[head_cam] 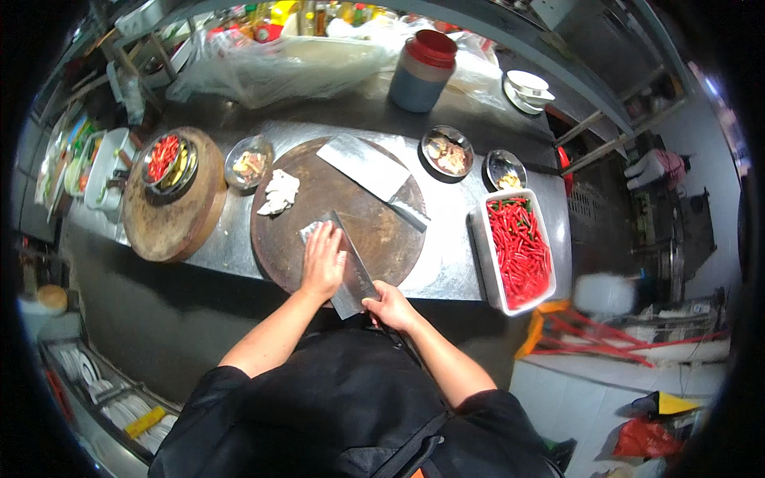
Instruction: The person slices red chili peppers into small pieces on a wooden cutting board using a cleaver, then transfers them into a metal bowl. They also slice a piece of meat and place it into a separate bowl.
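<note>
My right hand (391,306) grips the handle of a cleaver (357,281), whose broad blade lies slanted over the near edge of a round wooden chopping board (382,248). Flat on that blade rests my left hand (324,260), fingers extended. A small pale, shiny patch shows at the blade's far left edge, beside my fingertips; what it is, I cannot tell. A second cleaver (364,167) lies across the far right of the board, its dark handle at the right rim. At the board's left sits a white crumpled lump (280,192), perhaps cloth.
A white tub (480,263) of red chillies stands at right. Glass bowls (447,150) (506,169) (249,162) hold chopped ingredients. Another thick board (173,233) carries a bowl of cut red chillies (162,158). Behind stands a red-lidded jar (422,74). A shelf (538,66) overhangs the counter.
</note>
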